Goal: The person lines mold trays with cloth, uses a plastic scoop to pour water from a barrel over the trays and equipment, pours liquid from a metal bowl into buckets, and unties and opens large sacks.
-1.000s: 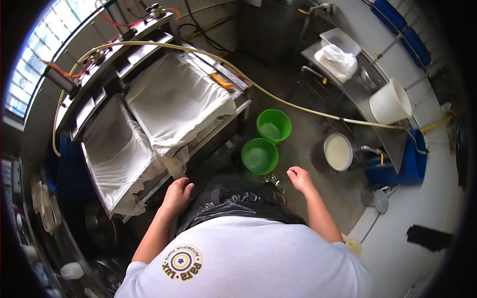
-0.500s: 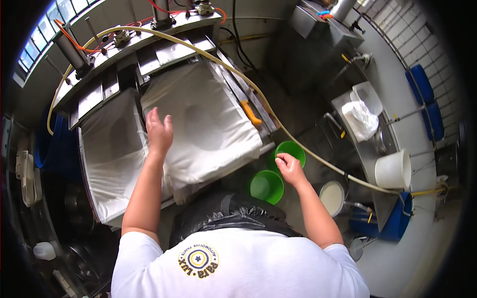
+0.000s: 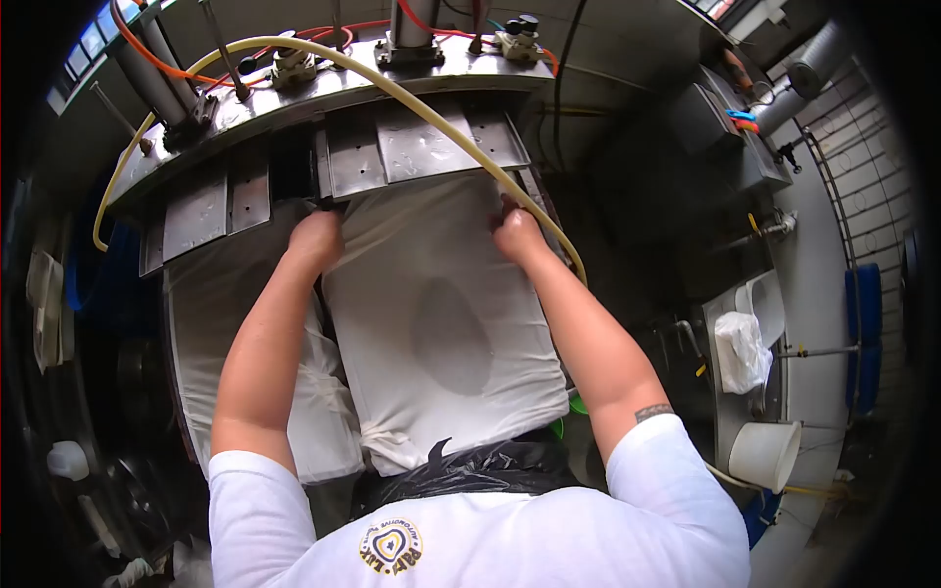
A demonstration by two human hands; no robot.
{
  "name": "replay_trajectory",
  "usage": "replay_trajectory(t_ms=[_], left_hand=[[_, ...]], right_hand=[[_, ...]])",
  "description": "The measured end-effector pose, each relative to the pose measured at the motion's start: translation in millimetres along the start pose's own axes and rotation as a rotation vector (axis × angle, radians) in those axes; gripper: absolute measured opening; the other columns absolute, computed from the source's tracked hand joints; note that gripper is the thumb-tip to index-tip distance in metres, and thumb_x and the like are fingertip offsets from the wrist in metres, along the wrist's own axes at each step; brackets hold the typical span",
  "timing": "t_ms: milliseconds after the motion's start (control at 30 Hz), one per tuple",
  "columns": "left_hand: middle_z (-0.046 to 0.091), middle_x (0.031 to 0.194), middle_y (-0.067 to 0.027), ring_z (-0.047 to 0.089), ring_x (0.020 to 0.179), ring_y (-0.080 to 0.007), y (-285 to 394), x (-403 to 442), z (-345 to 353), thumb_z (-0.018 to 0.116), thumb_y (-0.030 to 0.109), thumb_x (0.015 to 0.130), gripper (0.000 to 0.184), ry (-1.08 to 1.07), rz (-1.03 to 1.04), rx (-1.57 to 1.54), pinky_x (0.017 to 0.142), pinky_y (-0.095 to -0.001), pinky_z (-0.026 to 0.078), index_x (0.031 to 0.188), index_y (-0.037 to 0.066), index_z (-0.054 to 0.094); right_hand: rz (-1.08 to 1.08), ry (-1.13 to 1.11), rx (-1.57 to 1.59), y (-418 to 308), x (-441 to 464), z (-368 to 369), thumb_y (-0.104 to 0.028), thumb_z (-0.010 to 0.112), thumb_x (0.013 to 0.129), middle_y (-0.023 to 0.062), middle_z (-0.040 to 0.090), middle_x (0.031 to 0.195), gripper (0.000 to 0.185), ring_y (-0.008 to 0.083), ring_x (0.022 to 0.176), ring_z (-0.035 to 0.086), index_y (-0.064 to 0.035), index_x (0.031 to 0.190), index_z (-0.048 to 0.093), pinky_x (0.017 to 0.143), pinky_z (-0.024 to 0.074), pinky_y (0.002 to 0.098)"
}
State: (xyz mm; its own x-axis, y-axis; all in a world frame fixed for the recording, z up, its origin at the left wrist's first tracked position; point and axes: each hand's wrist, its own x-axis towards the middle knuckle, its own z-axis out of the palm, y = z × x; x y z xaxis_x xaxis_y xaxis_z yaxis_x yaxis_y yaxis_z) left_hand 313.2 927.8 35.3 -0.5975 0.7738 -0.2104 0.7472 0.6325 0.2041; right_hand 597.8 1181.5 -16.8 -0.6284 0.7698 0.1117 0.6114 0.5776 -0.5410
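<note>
Just on your side of the steel press (image 3: 451,80), a white cloth (image 3: 387,318) covers the wide block below the press's right half, with your left hand (image 3: 317,240) at its far left corner and your right hand (image 3: 518,237) at its far right corner, both close to the press. The grip of each hand is curled in, but you cannot tell whether it closes on fabric. The cloth looks thin, soft and light, probably damp and a little slippery, so it is best held by its bunched corners nearest the press.
</note>
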Motion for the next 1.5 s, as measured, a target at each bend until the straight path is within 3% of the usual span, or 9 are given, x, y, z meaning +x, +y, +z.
replay_trajectory(t_ms=[67,200,700,800,833,900,1267,1467,1500], left_hand=[[0.069,0.111,-0.0264,0.068,0.102,-0.0448,-12.3,16.4,1.5,0.063,0.005,0.083,0.023,-0.027,0.05,-0.008,0.088,-0.0499,0.057,0.104,0.0,0.071],[0.069,0.105,-0.0291,0.068,0.102,-0.0446,-45.9,58.4,22.6,0.061,0.003,0.083,0.019,0.317,-0.03,-0.158,0.088,-0.0502,0.057,0.099,-0.001,0.069],[0.063,0.119,-0.0348,0.063,0.111,-0.0462,-54.0,198.8,0.6,0.061,0.027,0.096,0.033,0.765,-0.218,-0.414,0.093,-0.0521,0.053,0.115,0.0,0.067],[0.065,0.125,-0.028,0.064,0.113,-0.0421,-102.3,261.7,46.5,0.057,0.039,0.1,0.041,0.88,0.145,-0.401,0.096,-0.0494,0.052,0.118,0.004,0.067],[0.068,0.123,-0.0219,0.066,0.111,-0.0379,-114.8,288.4,69.5,0.055,0.042,0.101,0.041,0.634,0.13,-0.934,0.096,-0.0471,0.052,0.119,0.008,0.069],[0.07,0.12,-0.0152,0.068,0.109,-0.0332,-114.5,285.2,93.1,0.053,0.045,0.102,0.041,0.356,-0.117,-1.592,0.095,-0.0446,0.052,0.119,0.012,0.07],[0.07,0.112,-0.0096,0.066,0.1,-0.0285,-88.1,115.5,69.0,0.052,0.045,0.102,0.04,0.256,-0.33,-1.231,0.085,-0.0429,0.051,0.119,0.013,0.069],[0.07,0.107,-0.0065,0.066,0.095,-0.0258,-78.2,198.3,31.5,0.052,0.046,0.103,0.039,0.471,-0.247,-1.257,0.08,-0.0419,0.05,0.119,0.014,0.068],[0.07,0.106,-0.006,0.065,0.094,-0.0254,-77.7,202.6,36.2,0.052,0.046,0.103,0.039,0.467,-0.24,-1.307,0.079,-0.0417,0.05,0.119,0.014,0.068]], right_hand=[[-0.336,-0.428,-0.904,2.1,45.6,19.7,-0.034,0.058,0.099,0.0279,0.06,0.135,0.054,0.0399,0.127,0.058,0.0012,0.139,0.055,0.11,0.0429,0.0481],[0.224,-0.369,-0.194,-26.5,61.7,8.0,-0.051,0.057,0.099,0.0278,0.044,0.154,0.078,0.0413,0.143,0.043,-0.0025,0.156,0.034,0.118,0.0366,0.0475],[0.041,-0.441,-0.279,17.8,61.6,-13.3,-0.041,0.064,0.097,0.0265,0.039,0.158,0.077,0.0399,0.148,0.036,-0.0006,0.156,0.034,0.12,0.0344,0.0457],[0.08,-0.353,-0.306,33.7,58.0,-7.1,-0.045,0.061,0.099,0.0257,0.037,0.159,0.078,0.0393,0.149,0.034,-0.0035,0.158,0.031,0.121,0.0334,0.0452],[0.081,-0.352,-0.307,36.6,59.0,-6.6,-0.045,0.061,0.099,0.0257,0.037,0.159,0.078,0.0393,0.149,0.034,-0.0035,0.158,0.031,0.121,0.0334,0.0452],[0.094,-0.264,-0.24,42.1,57.5,-6.9,-0.046,0.058,0.101,0.0243,0.044,0.155,0.072,0.0378,0.146,0.04,-0.0076,0.157,0.036,0.117,0.037,0.0433],[0.36,0.092,1.051,67.2,113.2,-11.2,-0.024,0.062,0.1,0.005,0.068,0.101,0.027,0.0182,0.09,0.06,-0.0057,0.119,0.067,0.083,0.0496,0.0362],[0.287,0.069,0.927,66.7,181.3,-41.9,-0.035,0.064,0.101,0.0017,0.065,0.097,0.033,0.015,0.09,0.059,-0.0072,0.118,0.068,0.082,0.0494,0.0341],[0.306,0.04,0.454,31.1,152.1,-62.7,-0.046,0.055,0.103,0.0073,0.068,0.1,0.043,0.0216,0.087,0.062,-0.0084,0.121,0.067,0.08,0.0512,0.0388]])
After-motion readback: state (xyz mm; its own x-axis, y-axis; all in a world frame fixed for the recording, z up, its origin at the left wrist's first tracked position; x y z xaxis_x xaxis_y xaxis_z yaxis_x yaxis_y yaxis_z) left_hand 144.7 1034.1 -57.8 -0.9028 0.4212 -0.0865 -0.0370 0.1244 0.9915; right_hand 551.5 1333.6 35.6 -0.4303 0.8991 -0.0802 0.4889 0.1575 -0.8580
